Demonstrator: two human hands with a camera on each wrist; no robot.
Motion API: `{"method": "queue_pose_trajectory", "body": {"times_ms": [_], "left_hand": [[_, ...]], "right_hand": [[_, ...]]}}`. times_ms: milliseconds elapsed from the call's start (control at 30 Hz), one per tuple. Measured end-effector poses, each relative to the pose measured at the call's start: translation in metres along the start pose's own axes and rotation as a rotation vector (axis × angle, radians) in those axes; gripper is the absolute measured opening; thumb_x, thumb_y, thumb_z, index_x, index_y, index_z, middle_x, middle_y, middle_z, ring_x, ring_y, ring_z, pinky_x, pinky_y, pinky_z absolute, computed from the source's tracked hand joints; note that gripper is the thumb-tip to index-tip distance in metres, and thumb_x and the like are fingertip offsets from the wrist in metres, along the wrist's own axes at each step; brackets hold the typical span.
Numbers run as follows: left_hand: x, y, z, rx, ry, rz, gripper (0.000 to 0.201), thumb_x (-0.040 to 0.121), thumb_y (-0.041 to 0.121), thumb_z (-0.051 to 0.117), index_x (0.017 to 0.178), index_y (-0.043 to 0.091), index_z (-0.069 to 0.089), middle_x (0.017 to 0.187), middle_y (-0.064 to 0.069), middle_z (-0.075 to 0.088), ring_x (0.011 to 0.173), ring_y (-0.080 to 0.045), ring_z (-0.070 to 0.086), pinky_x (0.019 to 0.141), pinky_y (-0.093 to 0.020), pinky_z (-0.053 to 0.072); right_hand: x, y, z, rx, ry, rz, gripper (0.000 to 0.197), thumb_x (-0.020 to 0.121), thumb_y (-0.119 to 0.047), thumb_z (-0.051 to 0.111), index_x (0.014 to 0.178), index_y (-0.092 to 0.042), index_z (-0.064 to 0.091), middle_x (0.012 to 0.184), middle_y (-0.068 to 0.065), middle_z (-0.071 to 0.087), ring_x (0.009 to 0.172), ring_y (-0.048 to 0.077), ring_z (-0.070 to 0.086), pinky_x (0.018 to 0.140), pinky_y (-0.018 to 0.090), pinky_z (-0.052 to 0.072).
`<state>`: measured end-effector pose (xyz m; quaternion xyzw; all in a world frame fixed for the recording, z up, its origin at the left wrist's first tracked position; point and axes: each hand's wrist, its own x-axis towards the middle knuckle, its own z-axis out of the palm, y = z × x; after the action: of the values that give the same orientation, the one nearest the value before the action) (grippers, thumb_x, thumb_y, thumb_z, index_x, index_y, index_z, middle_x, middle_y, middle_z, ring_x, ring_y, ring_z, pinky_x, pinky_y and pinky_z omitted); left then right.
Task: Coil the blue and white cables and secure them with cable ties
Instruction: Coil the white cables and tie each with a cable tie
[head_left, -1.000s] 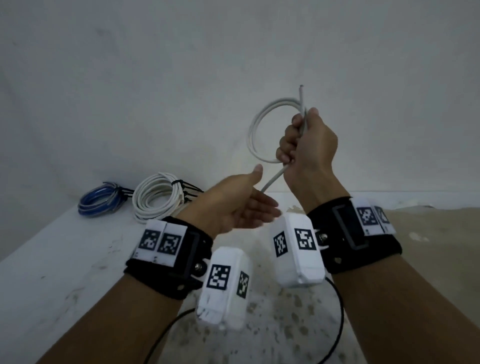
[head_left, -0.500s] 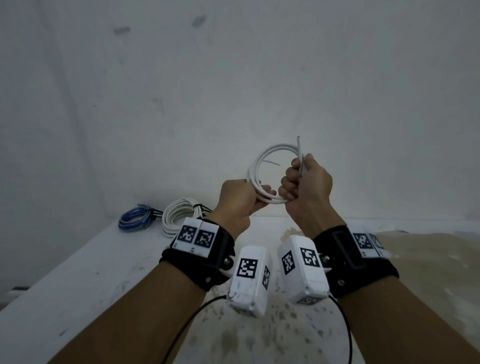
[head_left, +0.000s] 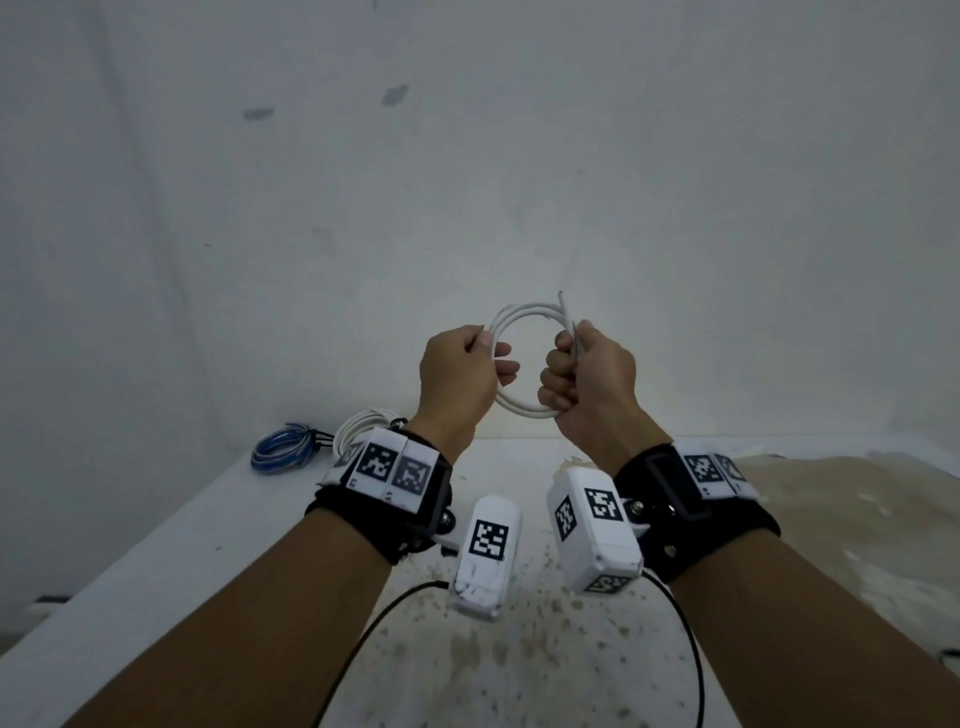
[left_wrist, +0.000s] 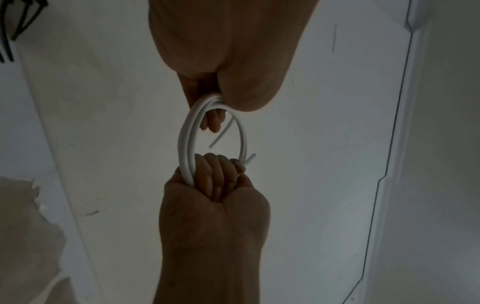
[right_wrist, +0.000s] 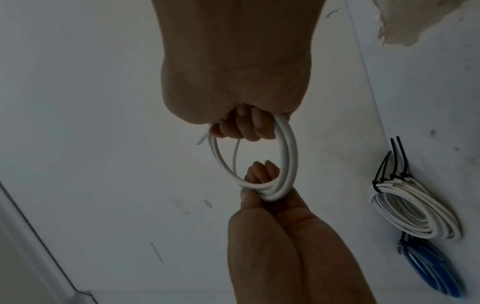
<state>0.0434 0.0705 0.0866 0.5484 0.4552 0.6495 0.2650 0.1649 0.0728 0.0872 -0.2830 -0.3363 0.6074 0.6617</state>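
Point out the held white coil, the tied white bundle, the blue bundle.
held white coil (head_left: 522, 410), head view, lower arc between the hands
tied white bundle (right_wrist: 413, 211), right wrist view, middle strands
blue bundle (head_left: 278, 452), head view, coil middle

a thin white cable wound into a small round coil (head_left: 524, 358) stands upright at frame centre, one loose end poking up. at left, a tied white cable coil (head_left: 358, 431) lies beside a tied blue cable coil (head_left: 280, 452), black cable ties (right_wrist: 392, 170) sticking out.

Bare white room corner, dimly lit.
Plain white wall (head_left: 519, 182) with a few small grey marks, meeting a white floor (head_left: 156, 561) speckled brown, with a tan patch (head_left: 841, 509) to the right.
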Motion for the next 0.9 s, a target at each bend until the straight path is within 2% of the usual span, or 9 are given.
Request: {"method": "queue_pose_trajectory", "body": {"times_ms": [100, 233, 433, 567, 667, 800, 900], "left_hand": [[0.006, 0.006, -0.006, 0.037, -0.091, 0.008, 0.031, 0.1, 0.003, 0.035, 0.112, 0.005, 0.063, 0.093, -0.004, 0.069, 0.062, -0.01, 0.064, 0.061, -0.022, 0.056], [0.013, 0.011, -0.011, 0.104, -0.114, 0.11, 0.026, 0.103, 0.013, 0.038, 0.103, 0.009, 0.064, 0.08, -0.001, 0.071, 0.05, -0.01, 0.048, 0.049, -0.021, 0.041], [0.013, 0.009, -0.02, 0.134, -0.173, 0.16, 0.021, 0.101, 0.019, 0.048, 0.1, 0.006, 0.064, 0.083, -0.002, 0.075, 0.048, -0.013, 0.052, 0.046, -0.023, 0.041], [0.016, 0.01, -0.026, 0.135, -0.248, 0.147, 0.021, 0.1, 0.022, 0.052, 0.097, 0.01, 0.069, 0.081, -0.005, 0.075, 0.045, -0.018, 0.041, 0.041, -0.021, 0.034], [0.02, 0.012, -0.03, 0.175, -0.301, 0.151, 0.021, 0.1, 0.021, 0.052, 0.096, 0.012, 0.071, 0.081, -0.005, 0.074, 0.046, -0.019, 0.042, 0.042, -0.022, 0.034], [0.024, 0.011, -0.035, 0.285, -0.427, 0.191, 0.022, 0.101, 0.016, 0.049, 0.106, 0.012, 0.071, 0.086, -0.003, 0.075, 0.044, -0.018, 0.049, 0.04, -0.024, 0.041], [0.026, 0.009, -0.034, 0.312, -0.488, 0.19, 0.026, 0.102, 0.016, 0.046, 0.109, 0.014, 0.071, 0.083, -0.001, 0.073, 0.046, -0.017, 0.045, 0.041, -0.023, 0.039]], "right_hand": [[-0.002, -0.004, -0.001, -0.045, -0.08, 0.027, 0.041, 0.105, -0.032, 0.032, 0.069, -0.016, 0.043, 0.051, -0.004, 0.024, 0.041, 0.01, 0.015, 0.041, 0.023, 0.011], [-0.002, 0.0, -0.002, -0.135, -0.135, 0.058, 0.041, 0.104, -0.031, 0.033, 0.068, -0.016, 0.043, 0.052, -0.003, 0.025, 0.042, 0.011, 0.014, 0.041, 0.023, 0.011], [0.0, 0.007, -0.004, -0.207, -0.169, 0.068, 0.041, 0.104, -0.033, 0.034, 0.069, -0.016, 0.044, 0.052, -0.003, 0.027, 0.041, 0.011, 0.016, 0.039, 0.023, 0.013], [0.001, 0.01, -0.006, -0.288, -0.229, 0.073, 0.04, 0.104, -0.034, 0.035, 0.07, -0.016, 0.045, 0.055, -0.003, 0.026, 0.044, 0.011, 0.016, 0.042, 0.024, 0.014], [0.002, 0.013, -0.009, -0.311, -0.276, 0.068, 0.039, 0.105, -0.036, 0.036, 0.073, -0.016, 0.046, 0.055, -0.003, 0.026, 0.044, 0.011, 0.018, 0.044, 0.025, 0.017], [0.001, 0.013, -0.015, -0.407, -0.332, 0.048, 0.037, 0.106, -0.034, 0.037, 0.075, -0.016, 0.046, 0.055, -0.004, 0.027, 0.045, 0.011, 0.02, 0.045, 0.024, 0.022], [0.002, 0.014, -0.016, -0.471, -0.34, 0.021, 0.036, 0.106, -0.034, 0.038, 0.075, -0.016, 0.044, 0.054, -0.005, 0.027, 0.045, 0.011, 0.021, 0.043, 0.023, 0.024]]}}
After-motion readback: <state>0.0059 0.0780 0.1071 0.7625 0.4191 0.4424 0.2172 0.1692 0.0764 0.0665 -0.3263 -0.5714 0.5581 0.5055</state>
